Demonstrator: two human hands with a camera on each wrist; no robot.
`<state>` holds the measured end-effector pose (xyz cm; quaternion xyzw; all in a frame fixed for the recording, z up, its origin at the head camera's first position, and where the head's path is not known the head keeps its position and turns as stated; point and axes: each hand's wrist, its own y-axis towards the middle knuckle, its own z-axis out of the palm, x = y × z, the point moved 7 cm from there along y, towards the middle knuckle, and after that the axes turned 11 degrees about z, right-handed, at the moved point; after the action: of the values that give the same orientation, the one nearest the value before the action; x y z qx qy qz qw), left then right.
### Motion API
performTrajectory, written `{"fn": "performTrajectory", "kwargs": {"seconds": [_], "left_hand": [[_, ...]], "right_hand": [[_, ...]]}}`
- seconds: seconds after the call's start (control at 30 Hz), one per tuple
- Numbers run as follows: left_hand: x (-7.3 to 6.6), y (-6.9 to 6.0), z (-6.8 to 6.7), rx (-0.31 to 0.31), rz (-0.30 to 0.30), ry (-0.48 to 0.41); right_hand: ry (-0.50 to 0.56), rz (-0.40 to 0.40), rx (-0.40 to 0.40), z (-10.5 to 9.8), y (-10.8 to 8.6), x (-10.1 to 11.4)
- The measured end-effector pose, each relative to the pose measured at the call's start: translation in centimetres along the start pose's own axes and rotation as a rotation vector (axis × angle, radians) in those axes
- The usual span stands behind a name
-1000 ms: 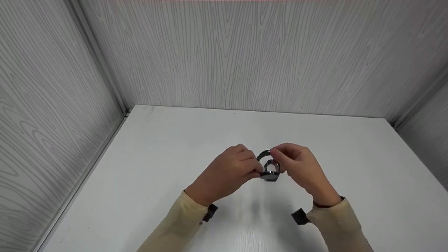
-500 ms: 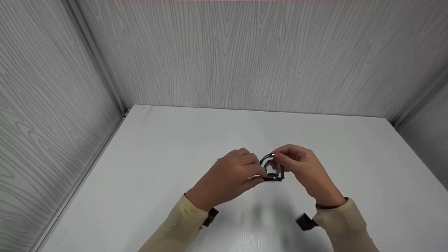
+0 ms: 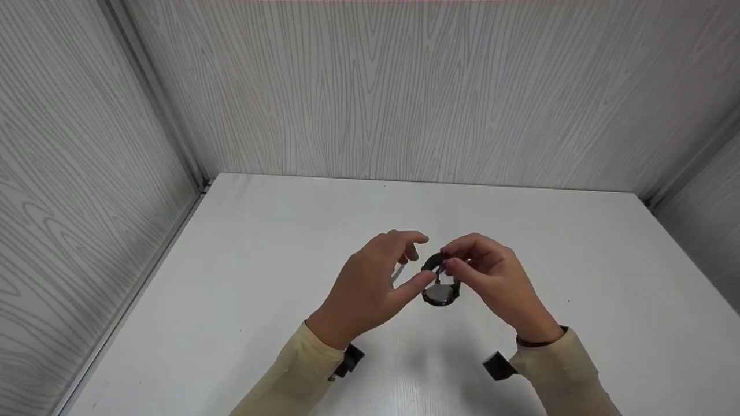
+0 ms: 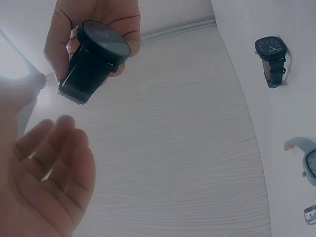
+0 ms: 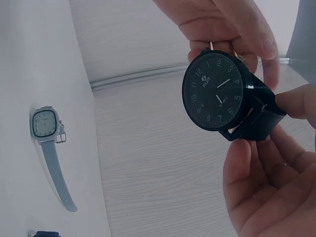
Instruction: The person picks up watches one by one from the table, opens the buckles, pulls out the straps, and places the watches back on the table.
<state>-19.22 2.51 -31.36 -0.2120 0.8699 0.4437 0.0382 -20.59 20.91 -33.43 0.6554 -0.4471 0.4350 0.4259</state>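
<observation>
The left hand (image 3: 367,283) has been spread — the black watch (image 5: 212,94) is pinched only by the right hand (image 3: 503,283). One-handed support is implied.

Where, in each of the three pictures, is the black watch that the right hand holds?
Head: the black watch is right of centre, below mid-height.
Left wrist: upper left.
Right wrist: right of centre, mostly above mid-height.
Shared landmark: the right hand, holding it in every view.
</observation>
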Motion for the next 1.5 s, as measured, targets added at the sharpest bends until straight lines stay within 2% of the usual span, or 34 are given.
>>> {"fn": "performTrajectory", "kwargs": {"seconds": [0.1, 0.27, 0.6, 0.77, 0.87, 1.07, 1.33, 1.5], "left_hand": [[0.3, -0.1, 0.1, 0.015, -0.041, 0.013], [0.2, -0.1, 0.3, 0.062, -0.047, 0.007], [0.7, -0.3, 0.8, 0.131, -0.094, -0.037], [0.9, -0.4, 0.8, 0.144, -0.109, -0.036], [1.1, -0.4, 0.9, 0.153, -0.131, -0.076], [1.8, -0.7, 1.3, 0.174, -0.241, -0.231], [2.2, -0.8, 1.3, 0.167, -0.274, -0.250], [2.5, -0.9, 1.5, 0.196, -0.320, -0.273]], "right_hand": [[-0.021, -0.062, 0.029, 0.3, -0.2, 0.3], [-0.031, -0.120, 0.060, 0.6, -0.3, 0.7], [-0.087, -0.156, 0.072, 1.0, -0.2, 0.6], [-0.129, -0.175, 0.071, 1.0, -0.2, 0.5], [-0.137, -0.167, 0.076, 1.1, -0.2, 0.5], [-0.141, -0.166, 0.066, 1.2, -0.2, 0.5], [-0.152, -0.216, 0.027, 1.3, -0.2, 0.7], [-0.142, -0.227, 0.007, 1.1, -0.2, 0.7]]}}
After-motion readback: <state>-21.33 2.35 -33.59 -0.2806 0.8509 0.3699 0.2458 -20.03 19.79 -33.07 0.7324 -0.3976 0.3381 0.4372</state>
